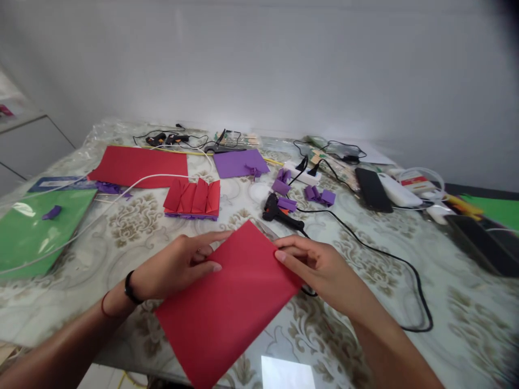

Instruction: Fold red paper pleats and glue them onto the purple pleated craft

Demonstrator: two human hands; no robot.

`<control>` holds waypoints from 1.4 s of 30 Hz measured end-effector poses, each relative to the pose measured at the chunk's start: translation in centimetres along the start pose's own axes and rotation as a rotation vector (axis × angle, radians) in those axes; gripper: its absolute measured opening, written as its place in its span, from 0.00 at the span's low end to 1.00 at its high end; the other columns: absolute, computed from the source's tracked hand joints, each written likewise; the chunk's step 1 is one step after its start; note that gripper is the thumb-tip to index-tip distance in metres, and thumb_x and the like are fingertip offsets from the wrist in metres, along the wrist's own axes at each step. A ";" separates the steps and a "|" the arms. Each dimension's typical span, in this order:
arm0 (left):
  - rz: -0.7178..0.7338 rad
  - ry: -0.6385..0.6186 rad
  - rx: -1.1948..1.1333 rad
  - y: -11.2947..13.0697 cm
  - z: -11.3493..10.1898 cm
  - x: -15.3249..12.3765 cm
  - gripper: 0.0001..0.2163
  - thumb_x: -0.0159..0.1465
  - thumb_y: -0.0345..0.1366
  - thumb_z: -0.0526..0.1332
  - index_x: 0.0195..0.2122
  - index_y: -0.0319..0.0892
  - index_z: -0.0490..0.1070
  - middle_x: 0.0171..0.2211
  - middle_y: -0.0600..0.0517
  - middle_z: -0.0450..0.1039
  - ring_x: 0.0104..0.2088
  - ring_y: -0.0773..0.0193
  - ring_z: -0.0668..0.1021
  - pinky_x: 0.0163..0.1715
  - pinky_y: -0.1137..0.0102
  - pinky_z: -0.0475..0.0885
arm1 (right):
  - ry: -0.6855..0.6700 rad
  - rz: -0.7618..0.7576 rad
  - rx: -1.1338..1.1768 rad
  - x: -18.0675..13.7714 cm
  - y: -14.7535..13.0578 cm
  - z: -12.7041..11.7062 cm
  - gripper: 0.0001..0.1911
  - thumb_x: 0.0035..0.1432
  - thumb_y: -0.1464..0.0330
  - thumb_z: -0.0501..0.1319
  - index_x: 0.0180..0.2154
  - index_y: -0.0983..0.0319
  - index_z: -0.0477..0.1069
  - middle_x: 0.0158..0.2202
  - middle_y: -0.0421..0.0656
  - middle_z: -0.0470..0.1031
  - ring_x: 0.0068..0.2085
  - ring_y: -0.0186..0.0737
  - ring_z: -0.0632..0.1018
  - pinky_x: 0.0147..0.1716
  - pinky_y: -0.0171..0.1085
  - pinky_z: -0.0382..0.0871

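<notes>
A sheet of red paper (231,308) is held up at a slant over the near part of the table, one corner pointing away from me. My left hand (182,265) grips its left edge, thumb on top and fingers beneath. On the right edge my right hand (310,265) pinches the paper, its thumb on top and its other fingers partly hidden. Just beyond the far corner lies a black glue gun (281,213) among folded purple paper pieces (320,195). Part of a thin metallic thing, perhaps scissors (265,229), shows behind the sheet; the rest is hidden.
Folded red paper pieces (192,197) lie in a stack left of centre, near a large red sheet (141,165) and a purple sheet (239,163). A white power strip (304,172) feeds black cables. Phones (373,189) lie at right, a green pack (44,232) at left.
</notes>
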State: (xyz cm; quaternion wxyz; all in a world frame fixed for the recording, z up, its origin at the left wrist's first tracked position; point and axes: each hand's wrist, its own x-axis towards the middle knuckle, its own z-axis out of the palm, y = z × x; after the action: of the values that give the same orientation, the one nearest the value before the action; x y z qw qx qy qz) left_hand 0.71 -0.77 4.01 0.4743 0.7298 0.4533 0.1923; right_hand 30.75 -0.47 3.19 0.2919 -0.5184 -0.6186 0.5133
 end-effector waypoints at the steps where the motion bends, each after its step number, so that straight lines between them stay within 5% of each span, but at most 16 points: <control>1: 0.013 -0.045 0.043 0.2 0.0 -0.1 0.29 0.70 0.35 0.60 0.72 0.49 0.61 0.29 0.58 0.76 0.27 0.68 0.74 0.25 0.78 0.66 | -0.047 0.014 0.005 0.0 -0.1 0.1 0.19 0.66 0.52 0.65 0.49 0.59 0.78 0.35 0.42 0.84 0.36 0.40 0.79 0.35 0.35 0.70; 3: 0.076 -0.120 0.104 0.4 0.1 -0.2 0.29 0.70 0.32 0.60 0.72 0.53 0.62 0.34 0.56 0.81 0.31 0.67 0.78 0.30 0.77 0.69 | -0.098 0.034 0.015 -0.2 -0.4 0.5 0.19 0.66 0.52 0.65 0.49 0.58 0.78 0.34 0.41 0.83 0.34 0.39 0.78 0.33 0.34 0.69; 7: 0.171 -0.098 0.186 0.6 0.7 -0.4 0.29 0.69 0.31 0.60 0.72 0.53 0.64 0.35 0.56 0.84 0.31 0.65 0.80 0.34 0.75 0.73 | -0.105 0.003 -0.070 -0.6 -0.7 1.5 0.21 0.69 0.51 0.61 0.32 0.60 0.76 0.27 0.38 0.74 0.28 0.35 0.70 0.26 0.32 0.62; 14: 0.196 0.008 0.204 0.6 0.5 -0.6 0.27 0.73 0.33 0.59 0.72 0.58 0.62 0.56 0.52 0.82 0.41 0.63 0.86 0.41 0.72 0.77 | 0.190 -0.069 -0.101 -0.9 -0.4 0.4 0.19 0.67 0.53 0.63 0.32 0.59 0.78 0.28 0.39 0.74 0.29 0.36 0.71 0.27 0.32 0.65; 22: 0.248 0.090 0.233 0.5 -0.4 -0.7 0.22 0.75 0.34 0.58 0.68 0.56 0.69 0.55 0.52 0.83 0.39 0.64 0.87 0.37 0.75 0.78 | 0.344 -0.105 -0.069 -1.1 0.1 -0.4 0.17 0.65 0.54 0.66 0.31 0.59 0.79 0.26 0.39 0.77 0.27 0.36 0.75 0.25 0.31 0.67; 32: 0.201 0.513 0.125 0.8 -0.5 -0.8 0.16 0.68 0.37 0.68 0.57 0.49 0.81 0.36 0.55 0.87 0.26 0.69 0.80 0.26 0.78 0.76 | 0.666 -0.093 -0.012 -1.5 -1.0 -0.3 0.17 0.58 0.54 0.70 0.27 0.59 0.78 0.23 0.41 0.76 0.24 0.39 0.73 0.20 0.33 0.64; 42: 0.207 0.546 0.021 1.1 -0.3 -0.9 0.14 0.66 0.35 0.71 0.53 0.49 0.83 0.35 0.55 0.87 0.28 0.68 0.83 0.28 0.78 0.78 | 0.709 0.015 -0.007 -1.7 -0.8 -0.3 0.19 0.53 0.50 0.72 0.27 0.59 0.78 0.25 0.42 0.77 0.25 0.39 0.72 0.19 0.33 0.63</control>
State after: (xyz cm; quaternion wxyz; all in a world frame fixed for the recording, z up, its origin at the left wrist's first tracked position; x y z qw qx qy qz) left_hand 0.54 -1.56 5.24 0.3049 0.6982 0.4892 0.4244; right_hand 31.22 -1.95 4.33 0.4828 -0.6698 -0.4769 0.3015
